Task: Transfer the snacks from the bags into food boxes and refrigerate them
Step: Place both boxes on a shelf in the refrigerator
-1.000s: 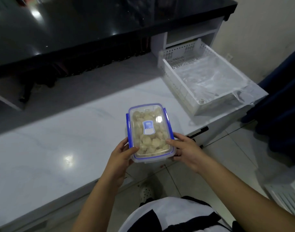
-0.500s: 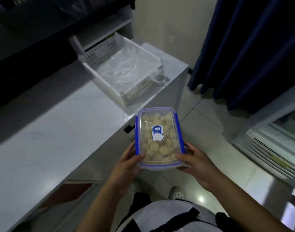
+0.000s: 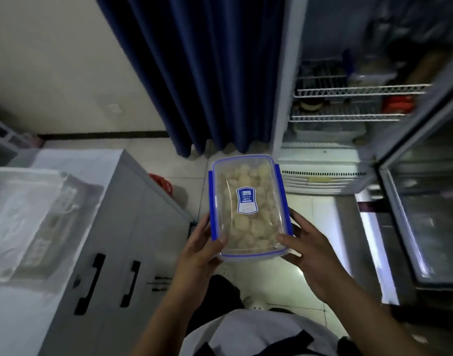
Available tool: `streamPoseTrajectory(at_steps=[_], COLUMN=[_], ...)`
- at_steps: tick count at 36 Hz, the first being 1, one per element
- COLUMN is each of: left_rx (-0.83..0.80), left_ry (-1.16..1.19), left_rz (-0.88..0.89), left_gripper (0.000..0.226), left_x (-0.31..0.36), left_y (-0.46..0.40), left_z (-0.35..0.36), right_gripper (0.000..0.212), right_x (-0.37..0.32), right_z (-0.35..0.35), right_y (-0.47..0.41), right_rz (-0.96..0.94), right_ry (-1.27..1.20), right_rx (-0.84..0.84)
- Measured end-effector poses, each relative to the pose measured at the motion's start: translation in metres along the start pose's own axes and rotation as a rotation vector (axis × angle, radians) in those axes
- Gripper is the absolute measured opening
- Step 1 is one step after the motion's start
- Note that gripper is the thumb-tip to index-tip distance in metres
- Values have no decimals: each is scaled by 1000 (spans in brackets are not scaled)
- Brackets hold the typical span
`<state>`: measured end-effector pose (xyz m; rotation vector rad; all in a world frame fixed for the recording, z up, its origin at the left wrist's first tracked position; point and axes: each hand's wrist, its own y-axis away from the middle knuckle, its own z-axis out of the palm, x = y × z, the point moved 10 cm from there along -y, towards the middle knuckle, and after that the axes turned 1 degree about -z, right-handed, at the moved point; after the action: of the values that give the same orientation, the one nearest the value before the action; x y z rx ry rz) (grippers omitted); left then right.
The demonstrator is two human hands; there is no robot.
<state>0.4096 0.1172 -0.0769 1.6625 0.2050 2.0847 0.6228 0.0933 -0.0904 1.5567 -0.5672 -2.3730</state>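
Before the open fridge (image 3: 348,104), left hand (image 3: 197,255) and right hand (image 3: 310,255) grip food box (image 3: 248,204).

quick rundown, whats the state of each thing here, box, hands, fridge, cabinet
food box: lid on, side clips down, full of pale snack pieces, held level in the air
left hand: grips the box's near left corner
right hand: grips the box's near right corner
fridge: open, wire shelves showing, some items inside
fridge door: swung open to the right
cabinet: both doors closed
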Motion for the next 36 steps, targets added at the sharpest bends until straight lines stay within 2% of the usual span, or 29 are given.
streamPoseTrajectory(at_steps=[3,8,19,24,29,32,36], left_rx=[-58,-142,-323,-303,-263,-234,-169], left_ry=[-32,-56,-135,-115,-98,-107,-84], left_rz=[-7,-48,-53,-93,-138,-154,-182], left_gripper=[60,61,60,65,54,55,56], left_x=[9,21,81,89,87,87,86], left_y=[-34,-95,-236,-290,-330,-358,-395], left_z=[27,67,130,151,171,183,202], right_gripper=[75,72,75,71,64,53,49], right_x=[-17,-49,-135,-153,-174,-187,-208], right_z=[-27,-63,-103,-130,-151,-167,-187], right_y=[-4,-21,-100,-138,-170,-196,-236], right_rz=[-63,-147,-261,-265,-247,-211,-163], right_ry=[-48,-68,-114,-160,-201,-199,-188], right_rx=[95,244,421,524,578,577,530])
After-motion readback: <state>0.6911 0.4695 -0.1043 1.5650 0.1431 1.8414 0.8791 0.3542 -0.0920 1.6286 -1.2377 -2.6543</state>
